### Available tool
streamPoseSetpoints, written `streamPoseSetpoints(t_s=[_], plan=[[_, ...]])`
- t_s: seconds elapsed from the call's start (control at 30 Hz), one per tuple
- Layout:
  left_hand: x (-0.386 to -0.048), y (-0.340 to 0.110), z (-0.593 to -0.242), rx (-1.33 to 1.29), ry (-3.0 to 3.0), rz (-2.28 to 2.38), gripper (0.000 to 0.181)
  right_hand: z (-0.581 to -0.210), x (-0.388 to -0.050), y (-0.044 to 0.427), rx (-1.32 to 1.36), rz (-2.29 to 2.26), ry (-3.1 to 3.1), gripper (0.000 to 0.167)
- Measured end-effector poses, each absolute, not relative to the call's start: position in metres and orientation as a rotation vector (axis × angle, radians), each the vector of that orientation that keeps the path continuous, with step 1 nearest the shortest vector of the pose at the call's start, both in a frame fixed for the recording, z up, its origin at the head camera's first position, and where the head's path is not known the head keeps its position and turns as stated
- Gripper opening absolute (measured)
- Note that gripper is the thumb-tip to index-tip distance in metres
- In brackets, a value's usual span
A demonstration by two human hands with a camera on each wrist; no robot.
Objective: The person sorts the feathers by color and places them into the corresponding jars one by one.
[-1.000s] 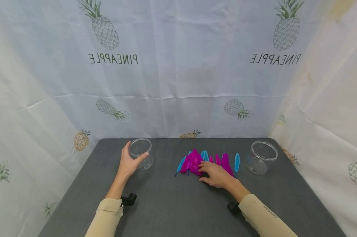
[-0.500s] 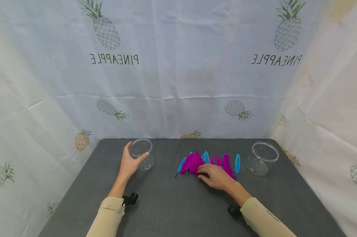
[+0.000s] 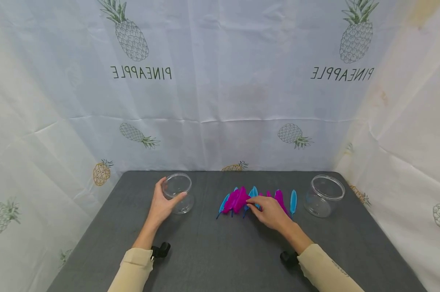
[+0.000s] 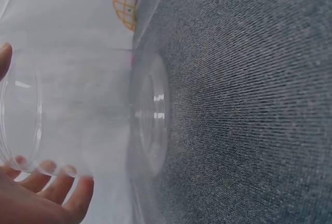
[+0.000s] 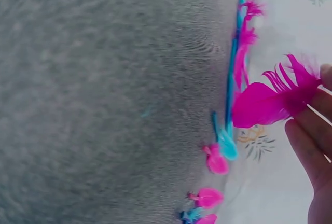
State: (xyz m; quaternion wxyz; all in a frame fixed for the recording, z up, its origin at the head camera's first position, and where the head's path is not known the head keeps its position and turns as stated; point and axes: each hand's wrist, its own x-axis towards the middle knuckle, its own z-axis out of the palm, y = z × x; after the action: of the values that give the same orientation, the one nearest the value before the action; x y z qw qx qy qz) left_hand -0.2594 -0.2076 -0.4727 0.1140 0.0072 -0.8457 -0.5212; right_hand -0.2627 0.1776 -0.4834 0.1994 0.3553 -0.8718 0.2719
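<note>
Left hand [image 3: 161, 203] — thumb and fingers set wide around a clear jar [image 3: 180, 194], table's left side; whether its base touches the table [image 3: 212, 251] cannot be told; right hand [image 3: 270, 211] pinches a pink feather [image 5: 264, 105] beside other feathers [image 3: 237, 200]; second jar [image 3: 322, 199] upright, far right.

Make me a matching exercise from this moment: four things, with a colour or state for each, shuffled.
1. left hand
2. right hand
3. right jar
4. table

A. pinches a magenta feather
B. dark grey
C. grips the left jar
D. stands untouched

Pairs: 1-C, 2-A, 3-D, 4-B
</note>
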Motion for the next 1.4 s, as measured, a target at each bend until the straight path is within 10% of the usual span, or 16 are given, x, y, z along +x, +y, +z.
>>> streamPoseSetpoints(t_s=[1.4], plan=[[-0.237, -0.188, -0.472, -0.297, -2.525, -1.728, 0.094, -0.423, -0.256, 0.168, 0.941, 1.128, -2.055, 0.023]])
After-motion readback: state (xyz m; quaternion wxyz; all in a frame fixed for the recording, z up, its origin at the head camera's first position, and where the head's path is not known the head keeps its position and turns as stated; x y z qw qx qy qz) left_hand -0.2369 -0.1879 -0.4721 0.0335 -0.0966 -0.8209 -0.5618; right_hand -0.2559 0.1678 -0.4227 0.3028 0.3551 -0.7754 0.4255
